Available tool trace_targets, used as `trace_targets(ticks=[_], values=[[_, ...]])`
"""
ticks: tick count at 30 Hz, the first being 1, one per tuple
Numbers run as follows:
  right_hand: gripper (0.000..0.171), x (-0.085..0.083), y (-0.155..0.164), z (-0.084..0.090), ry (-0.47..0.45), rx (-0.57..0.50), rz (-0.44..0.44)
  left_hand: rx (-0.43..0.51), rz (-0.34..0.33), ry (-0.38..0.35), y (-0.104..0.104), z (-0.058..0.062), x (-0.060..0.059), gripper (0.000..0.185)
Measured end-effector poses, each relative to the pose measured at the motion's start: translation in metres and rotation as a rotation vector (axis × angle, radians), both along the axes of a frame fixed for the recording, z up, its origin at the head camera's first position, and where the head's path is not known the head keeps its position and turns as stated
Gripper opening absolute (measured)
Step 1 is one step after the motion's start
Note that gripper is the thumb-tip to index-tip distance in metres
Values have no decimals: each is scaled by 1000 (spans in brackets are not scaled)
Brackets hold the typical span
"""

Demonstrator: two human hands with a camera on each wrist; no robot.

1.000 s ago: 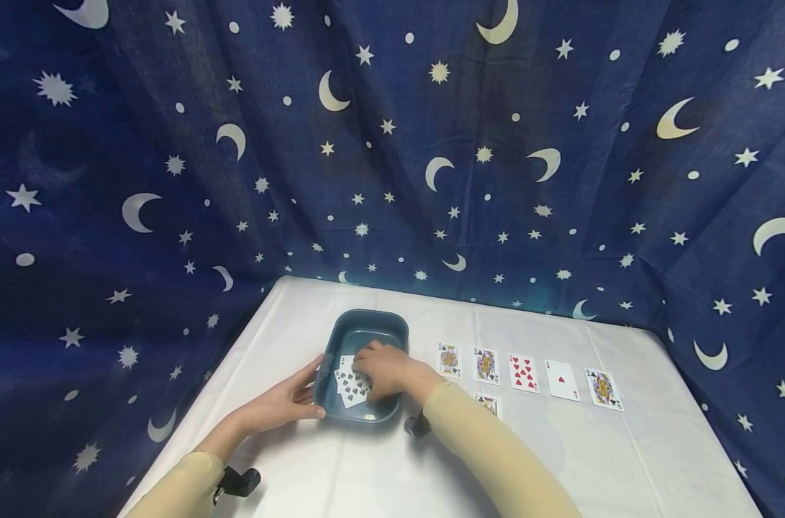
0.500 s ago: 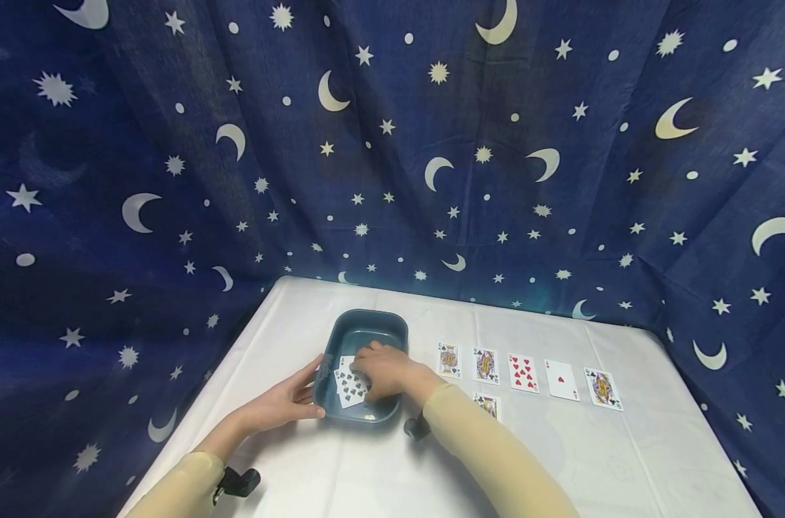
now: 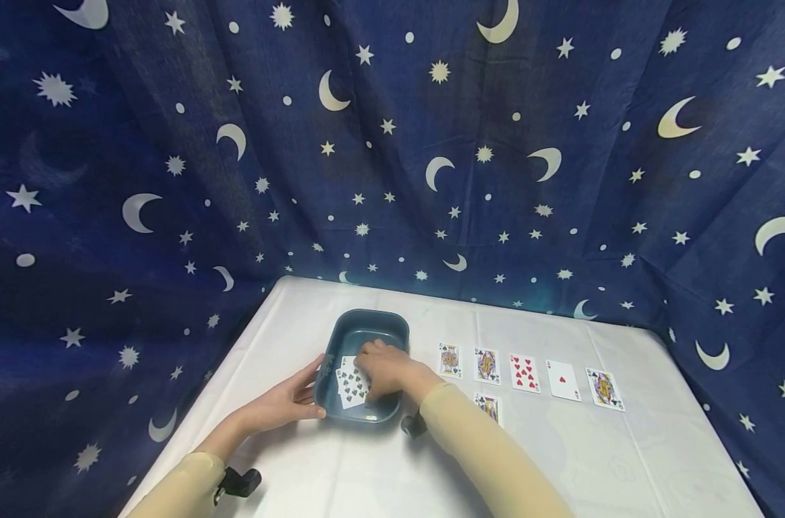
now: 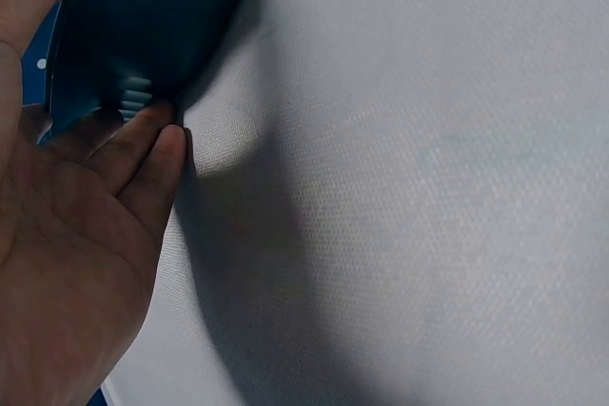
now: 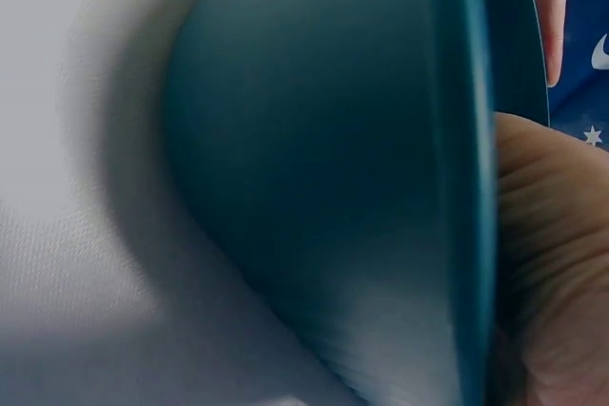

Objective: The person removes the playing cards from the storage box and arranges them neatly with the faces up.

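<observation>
Two hands work at a blue tub (image 3: 366, 331) on the white table (image 3: 625, 460). Little has changed since a second ago: the right hand (image 3: 382, 368) still rests inside on fanned spade cards (image 3: 350, 385), its grip hidden. The left hand (image 3: 288, 399), fingers straight, steadies the tub's left wall. Six cards (image 3: 524, 373) lie right; bare cloth lies nearer.

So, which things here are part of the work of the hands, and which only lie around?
In use:
- blue tray
- cards in the tray
- left hand on the tray's side
- right hand on those cards

Lying about:
- row of five cards
- single card below it
- starry cloth
</observation>
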State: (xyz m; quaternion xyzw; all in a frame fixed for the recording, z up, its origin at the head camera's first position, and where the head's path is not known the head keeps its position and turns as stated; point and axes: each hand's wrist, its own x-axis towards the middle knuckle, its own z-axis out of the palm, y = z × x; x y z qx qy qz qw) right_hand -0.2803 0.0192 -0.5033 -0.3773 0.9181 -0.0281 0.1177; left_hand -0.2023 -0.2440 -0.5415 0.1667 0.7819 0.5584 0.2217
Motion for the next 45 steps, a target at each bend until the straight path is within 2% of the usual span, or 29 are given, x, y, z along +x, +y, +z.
trace_targets(ticks=[6, 14, 18, 21, 29, 36, 41, 45], values=[[81, -1, 1, -3, 15, -6, 12, 1, -3, 0, 0, 1, -1, 105], [79, -3, 4, -8, 39, -89, 36, -8, -1, 15, 0, 1, 0, 104], [81, -5, 15, -2, 55, -165, 28, -23, 9, 16, 1, 0, 1, 105], [87, -4, 29, 10, 60, -199, -3, -34, 19, 13, 1, -1, 1, 105], [86, -3, 89, 37, 98, -271, -84, -54, 39, 13, 3, 0, 2, 106], [89, 8, 156, 50, 131, -293, -181, -48, 34, 22, 3, -1, 1, 106], [88, 19, 208, 45, 146, -279, -269, -40, 30, 14, 3, 0, 1, 106], [85, 29, 247, 33, 196, -265, -300, -53, 34, 14, 4, 1, 3, 106]])
